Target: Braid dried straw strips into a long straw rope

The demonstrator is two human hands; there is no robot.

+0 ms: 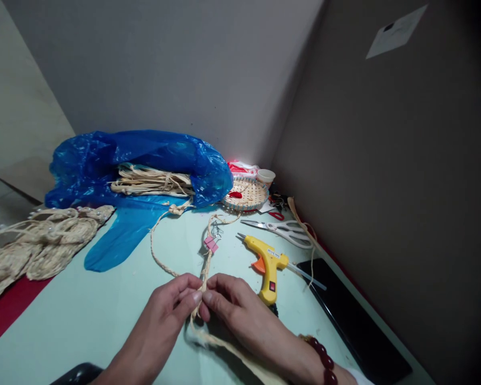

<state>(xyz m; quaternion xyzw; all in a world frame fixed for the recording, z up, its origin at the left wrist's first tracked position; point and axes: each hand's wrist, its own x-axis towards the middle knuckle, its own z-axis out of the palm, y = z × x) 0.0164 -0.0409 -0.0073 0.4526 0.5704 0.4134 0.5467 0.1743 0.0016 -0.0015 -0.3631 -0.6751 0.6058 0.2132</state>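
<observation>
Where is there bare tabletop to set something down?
The widest bare patch of table lies between the woven slippers and the left hand. A smaller one sits between the braided cord and pink clip. Around the glue gun, scissors and basket it is crowded.

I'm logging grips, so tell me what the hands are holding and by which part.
The left hand and right hand both pinch the pale braid between thumb and fingers, on the near side of the pink clip.
</observation>
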